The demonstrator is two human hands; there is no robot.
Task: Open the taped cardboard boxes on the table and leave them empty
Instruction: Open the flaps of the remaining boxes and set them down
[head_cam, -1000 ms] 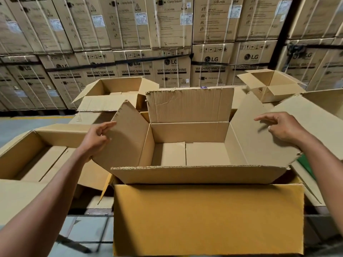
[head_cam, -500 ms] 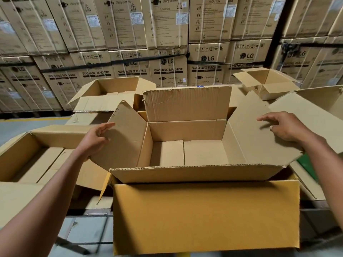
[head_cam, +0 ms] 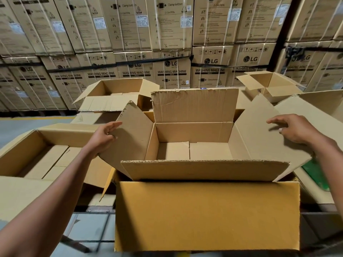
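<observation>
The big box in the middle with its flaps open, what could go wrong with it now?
1. The middle box seems to sit on a yellow box at the table's near edge; hard pushing might tip both.
2. The left hand and right hand hold the side flaps; the far flap has ragged edges that could scratch or tear.

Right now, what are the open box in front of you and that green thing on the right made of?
The open box looks like corrugated cardboard, matte brown: wavy fluting shows along the cut edge of its near flap. The green thing is mostly hidden under the right flap; it seems slightly glossy, maybe plastic, but I cannot tell.
</observation>
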